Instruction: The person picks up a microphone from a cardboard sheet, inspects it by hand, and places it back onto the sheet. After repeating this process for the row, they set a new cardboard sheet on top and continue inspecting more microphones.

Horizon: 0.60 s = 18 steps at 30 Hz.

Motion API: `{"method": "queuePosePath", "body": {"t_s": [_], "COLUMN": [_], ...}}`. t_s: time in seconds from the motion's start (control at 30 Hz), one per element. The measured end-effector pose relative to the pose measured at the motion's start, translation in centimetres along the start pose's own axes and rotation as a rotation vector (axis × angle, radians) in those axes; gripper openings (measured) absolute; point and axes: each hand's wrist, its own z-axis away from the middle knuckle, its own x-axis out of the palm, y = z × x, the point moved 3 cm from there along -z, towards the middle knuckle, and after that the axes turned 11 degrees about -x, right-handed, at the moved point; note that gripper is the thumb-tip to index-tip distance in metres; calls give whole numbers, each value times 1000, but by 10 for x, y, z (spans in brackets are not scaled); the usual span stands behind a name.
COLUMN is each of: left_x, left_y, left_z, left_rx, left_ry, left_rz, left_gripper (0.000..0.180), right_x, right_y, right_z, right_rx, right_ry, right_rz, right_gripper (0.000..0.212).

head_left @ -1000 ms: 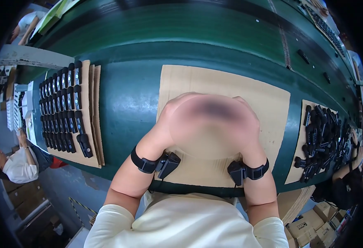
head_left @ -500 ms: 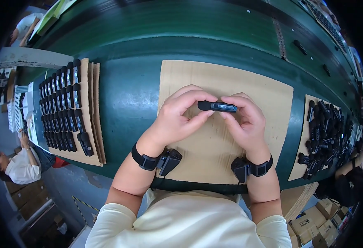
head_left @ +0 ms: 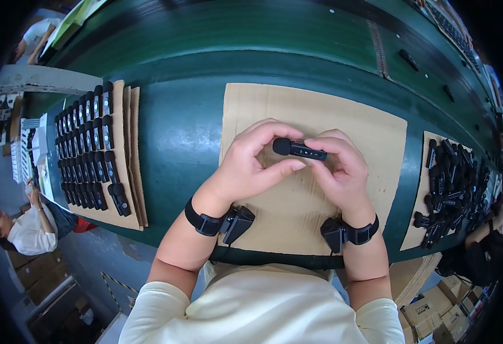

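A small black microphone with a rounded foam tip is held level above a cardboard sheet. My right hand pinches its plain right end between thumb and fingers. Around the foam end curls my left hand, its index finger behind the microphone and its thumb at the lower edge. A row of small details shows on the side turned up toward me.
At left, rows of similar microphones lie on stacked cardboard. A heap of black microphones covers another cardboard sheet at right. Beyond the bench runs a green belt carrying a few black pieces. Another person is at far left.
The microphone has rolled between my fingers, so its glossy face has given way to a darker side with small details. The pieces on the far belt have shifted slightly left.
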Motion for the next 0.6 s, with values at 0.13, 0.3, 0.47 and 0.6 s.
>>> {"method": "queuePosePath", "body": {"t_s": [0.13,0.3,0.47,0.6], "left_x": [-2,-2,-2,-2], "left_y": [-4,-1,1,3], "left_z": [0,0,1,2], "left_rx": [-47,4,33,48], "left_ry": [-55,-3,-16,-4], "left_rz": [-70,-104,-161,-189], "left_gripper": [25,23,22,22], "right_x": [1,3,3,2], "right_y": [0,7,2,-1], "right_z": [1,9,6,7], "right_rx": [-26,178,111,82], "right_ry": [-89,40,36,-20], "right_rz": [-43,-182,-73,-31], "right_gripper": [26,23,22,22]}}
